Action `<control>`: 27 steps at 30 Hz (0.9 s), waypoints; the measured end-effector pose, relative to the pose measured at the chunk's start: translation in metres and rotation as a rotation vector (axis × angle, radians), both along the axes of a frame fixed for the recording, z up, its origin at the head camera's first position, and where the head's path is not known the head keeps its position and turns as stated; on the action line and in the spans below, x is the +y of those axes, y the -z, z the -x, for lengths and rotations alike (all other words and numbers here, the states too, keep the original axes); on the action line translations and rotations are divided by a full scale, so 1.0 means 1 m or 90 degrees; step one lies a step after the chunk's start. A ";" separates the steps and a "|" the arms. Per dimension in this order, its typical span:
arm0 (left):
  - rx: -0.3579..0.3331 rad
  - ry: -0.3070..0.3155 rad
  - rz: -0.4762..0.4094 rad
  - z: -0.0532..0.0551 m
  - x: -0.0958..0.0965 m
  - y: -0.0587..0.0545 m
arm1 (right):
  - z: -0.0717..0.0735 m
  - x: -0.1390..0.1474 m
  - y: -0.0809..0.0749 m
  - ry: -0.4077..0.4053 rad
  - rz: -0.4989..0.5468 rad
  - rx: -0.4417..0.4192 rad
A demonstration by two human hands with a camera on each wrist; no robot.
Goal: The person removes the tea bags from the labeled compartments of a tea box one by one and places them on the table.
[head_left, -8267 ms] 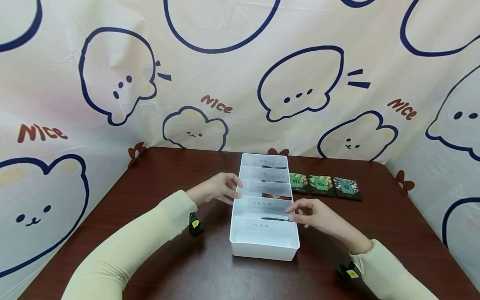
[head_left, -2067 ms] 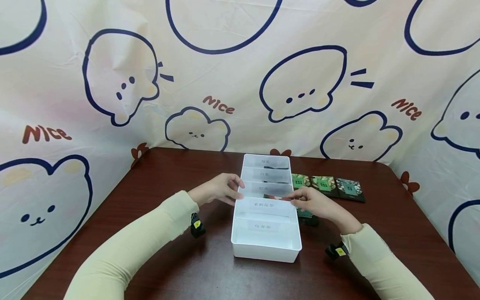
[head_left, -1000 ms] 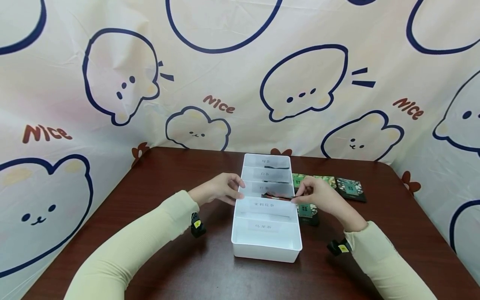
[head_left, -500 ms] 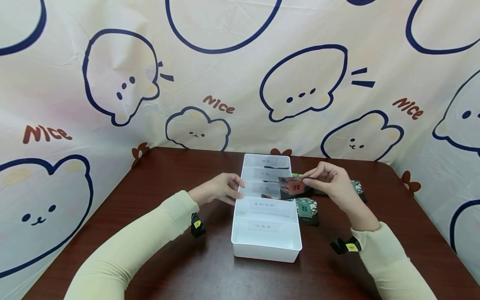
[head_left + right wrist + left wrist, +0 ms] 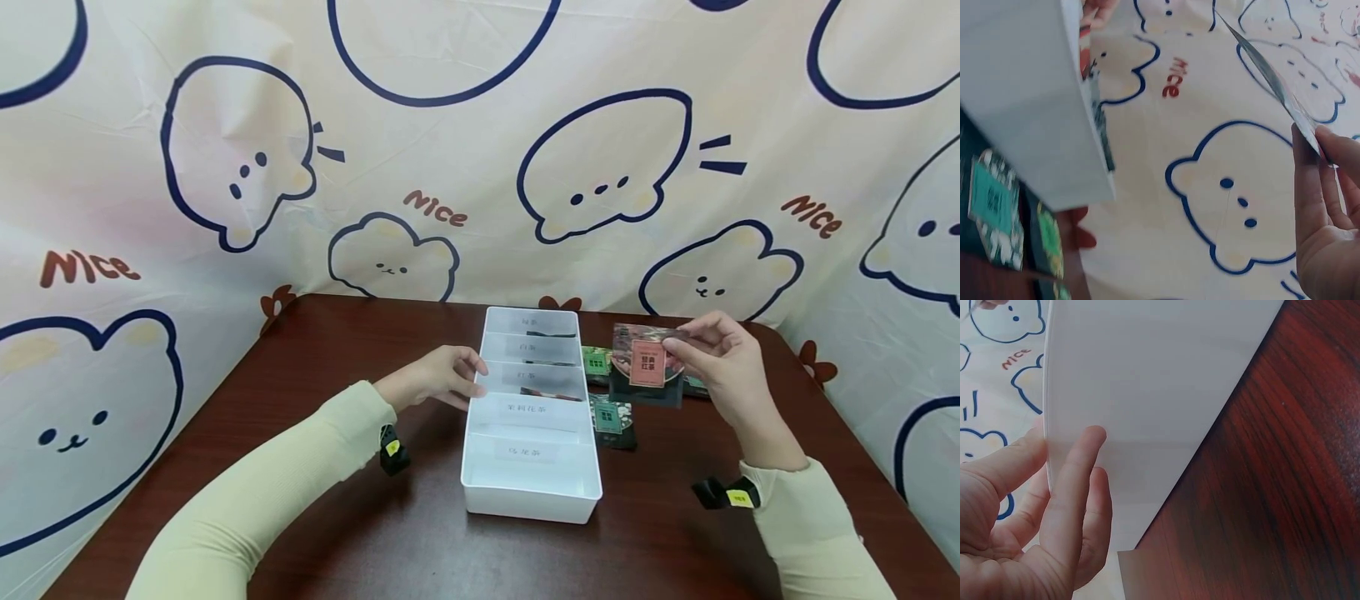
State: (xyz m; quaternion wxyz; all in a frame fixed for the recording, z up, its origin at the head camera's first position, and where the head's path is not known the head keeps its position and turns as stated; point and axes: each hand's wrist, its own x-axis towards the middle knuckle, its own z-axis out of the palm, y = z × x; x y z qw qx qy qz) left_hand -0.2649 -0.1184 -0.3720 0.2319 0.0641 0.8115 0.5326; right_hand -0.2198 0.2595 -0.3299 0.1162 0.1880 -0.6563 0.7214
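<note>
My right hand [image 5: 723, 367] pinches a red-and-black tea sachet [image 5: 647, 367] by its right edge and holds it upright, raised to the right of the white divided box [image 5: 528, 504]. In the right wrist view this sachet [image 5: 1275, 84] shows edge-on between thumb and fingers [image 5: 1310, 194]. My left hand [image 5: 435, 377] holds the box's left rim; in the left wrist view its fingers [image 5: 1072, 487] lie along the outer wall [image 5: 1154, 381]. Another red sachet [image 5: 551, 394] stands in the middle compartment. The two nearest compartments show no sachets.
Beside the box's right wall lies a teal-labelled sachet [image 5: 611, 423]. Behind it are green-labelled ones [image 5: 597, 362], partly covered by the held sachet. Dark sachet edges [image 5: 551, 335] show in the far compartments. A patterned curtain [image 5: 480, 167] hangs behind the brown table [image 5: 360, 533].
My right hand has drawn the red sachet up from the middle compartment and carried it right, turning its front into view. Earlier, a teal-labelled sachet came to lie beside the box. My left hand stays put.
</note>
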 end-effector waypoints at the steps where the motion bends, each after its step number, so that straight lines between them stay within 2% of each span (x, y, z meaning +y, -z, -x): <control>1: 0.000 -0.001 0.000 0.000 0.000 0.000 | 0.000 0.003 0.002 0.010 -0.006 -0.005; 11: -0.002 -0.005 0.000 -0.001 0.000 -0.001 | 0.008 0.034 0.028 0.045 -0.034 -0.093; 16: -0.001 -0.003 0.002 0.000 0.000 -0.001 | 0.012 0.045 0.040 0.071 -0.082 -0.144; 19: -0.001 -0.002 0.003 0.000 0.000 -0.001 | 0.015 0.051 0.045 0.088 -0.129 -0.176; 25: 0.002 -0.003 0.004 0.000 0.000 -0.001 | 0.021 0.063 0.057 0.121 -0.291 -0.218; 27: 0.003 -0.004 0.003 0.000 0.000 -0.001 | 0.023 0.065 0.062 0.117 -0.331 -0.224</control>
